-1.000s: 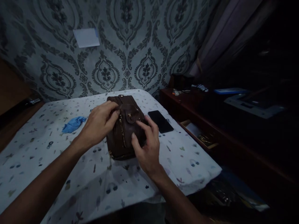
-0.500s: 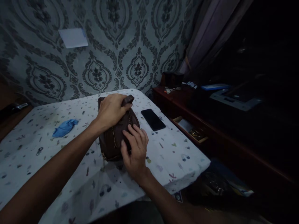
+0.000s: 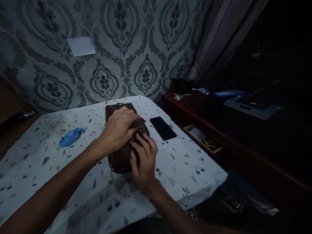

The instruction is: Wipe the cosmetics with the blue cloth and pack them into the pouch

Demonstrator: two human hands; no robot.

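Note:
A dark brown leather bag [image 3: 118,111] with gold zips lies on the table [image 3: 185,175] under a white patterned cloth. My left hand [image 3: 118,129] lies over the top of the bag, its fingers closed on a brown flap or strap of the bag. My right hand [image 3: 143,157] rests against the bag's near right side, fingers curled and pressed on the leather beneath that flap. The front of the bag is mostly hidden by both hands.
A black phone [image 3: 162,127] lies flat to the right of the bag. A crumpled blue cloth [image 3: 70,136] sits on the table's left part. A dark wooden cabinet [image 3: 219,136] with an open drawer stands close on the right. Patterned wallpaper covers the wall behind.
My left hand went from the bag's front to its top and took hold of the flap. My right hand slid in closer against the bag's side. The view shifted slightly.

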